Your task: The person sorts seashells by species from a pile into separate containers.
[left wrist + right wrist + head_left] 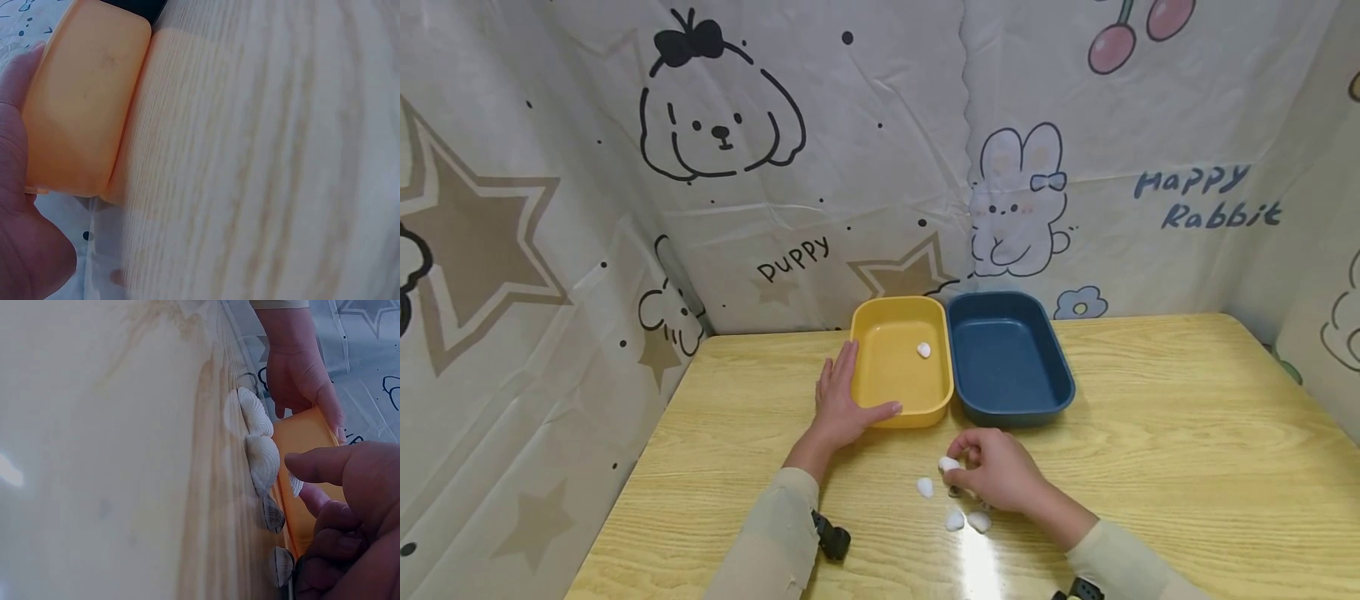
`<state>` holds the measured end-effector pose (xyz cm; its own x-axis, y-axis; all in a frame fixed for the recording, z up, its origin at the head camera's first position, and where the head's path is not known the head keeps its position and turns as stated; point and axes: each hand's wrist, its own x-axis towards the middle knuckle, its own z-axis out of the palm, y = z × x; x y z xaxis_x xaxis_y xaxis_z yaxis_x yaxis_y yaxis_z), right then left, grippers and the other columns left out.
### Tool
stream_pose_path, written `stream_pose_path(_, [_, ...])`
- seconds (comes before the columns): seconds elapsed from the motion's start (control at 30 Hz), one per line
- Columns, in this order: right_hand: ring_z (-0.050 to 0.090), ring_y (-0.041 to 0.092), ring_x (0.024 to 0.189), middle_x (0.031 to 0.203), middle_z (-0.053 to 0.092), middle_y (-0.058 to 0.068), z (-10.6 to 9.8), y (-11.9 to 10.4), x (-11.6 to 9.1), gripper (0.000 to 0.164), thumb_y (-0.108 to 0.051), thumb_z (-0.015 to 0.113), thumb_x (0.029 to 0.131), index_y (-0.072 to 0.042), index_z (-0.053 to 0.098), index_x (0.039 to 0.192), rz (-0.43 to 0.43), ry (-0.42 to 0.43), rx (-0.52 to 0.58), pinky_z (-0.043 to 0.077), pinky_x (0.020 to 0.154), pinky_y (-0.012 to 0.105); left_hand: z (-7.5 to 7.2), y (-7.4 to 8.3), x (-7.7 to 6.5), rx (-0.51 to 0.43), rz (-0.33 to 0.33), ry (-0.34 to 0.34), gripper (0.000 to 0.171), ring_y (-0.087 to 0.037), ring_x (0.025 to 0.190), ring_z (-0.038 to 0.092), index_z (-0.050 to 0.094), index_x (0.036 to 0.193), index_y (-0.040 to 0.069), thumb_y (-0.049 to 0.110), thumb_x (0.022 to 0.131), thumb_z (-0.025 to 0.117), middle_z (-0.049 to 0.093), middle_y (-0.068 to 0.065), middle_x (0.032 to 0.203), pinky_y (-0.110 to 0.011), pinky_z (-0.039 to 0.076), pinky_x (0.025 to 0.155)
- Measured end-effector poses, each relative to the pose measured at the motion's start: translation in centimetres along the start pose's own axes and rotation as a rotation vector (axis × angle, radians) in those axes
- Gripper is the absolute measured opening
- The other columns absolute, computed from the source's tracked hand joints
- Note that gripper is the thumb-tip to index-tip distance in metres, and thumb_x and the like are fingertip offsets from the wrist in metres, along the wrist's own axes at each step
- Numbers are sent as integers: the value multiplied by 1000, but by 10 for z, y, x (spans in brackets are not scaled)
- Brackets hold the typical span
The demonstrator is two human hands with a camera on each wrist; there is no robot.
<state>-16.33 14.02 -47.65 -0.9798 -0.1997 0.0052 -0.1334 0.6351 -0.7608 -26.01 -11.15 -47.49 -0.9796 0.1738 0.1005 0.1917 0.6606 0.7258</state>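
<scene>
My left hand [841,408] rests against the yellow bin [895,419], its fingers straight along the left side and its thumb at the front rim. One white seashell [923,350] lies inside that bin. In front of the bins, my right hand [1000,475] pinches another white seashell [950,464] between thumb and fingertips. Several shells lie close around it on the table: white ribbed ones [262,464] and smaller grey-brown ones [273,514]. In the head view my right hand partly hides the darker shells.
A blue bin [1015,418] stands against the right side of the yellow one, with nothing visible inside. Both are near the back edge of the wooden table [1180,433]. Behind the table hangs a printed cloth [880,167], which also covers the sides.
</scene>
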Motion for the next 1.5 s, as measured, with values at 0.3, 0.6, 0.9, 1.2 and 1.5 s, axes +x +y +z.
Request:
stream_pose_path(0.3, [40, 9, 48, 59, 41, -5, -4, -6, -3, 21, -17, 87, 77, -18, 69, 87, 15, 5, 53, 33, 48, 26, 1, 0, -1, -1, -7, 0, 124, -32, 150, -5, 6, 162, 30, 60, 71, 83, 4, 8, 167, -55, -1, 116])
stream_pose_path(0.6, [36, 9, 50, 58, 38, -5, -12, -16, -2, 19, -17, 86, 79, -19, 70, 90, 10, 9, 49, 31, 49, 26, 0, -1, 1, -2, 0, 4, 125, -32, 150, -5, 5, 162, 32, 63, 70, 83, 4, 9, 166, -55, -2, 116])
stream_pose_path(0.9, [31, 9, 50, 58, 32, -6, -18, -29, -1, 19, -18, 85, 81, -19, 70, 93, -28, 3, 68, 29, 50, 26, -1, 0, 1, 3, 19, 5, 124, -33, 150, -4, 5, 162, 30, 61, 71, 83, 4, 9, 166, -55, -2, 116])
stream_pose_path(1.2, [29, 11, 49, 58, 28, -5, -20, -41, 5, 18, -19, 84, 82, -18, 70, 93, -57, 11, 119, 30, 51, 27, -2, 0, 0, 3, 6, 6, 125, -33, 150, -5, 4, 162, 31, 62, 70, 83, 4, 8, 167, -56, -1, 116])
stream_pose_path(1.5, [28, 12, 50, 58, 28, -5, -26, -53, 14, 17, -14, 84, 82, -16, 70, 92, -78, 34, 136, 30, 53, 27, 0, -1, 0, 5, 19, 9, 124, -34, 150, -3, 6, 162, 28, 60, 71, 83, 3, 9, 166, -55, 0, 116])
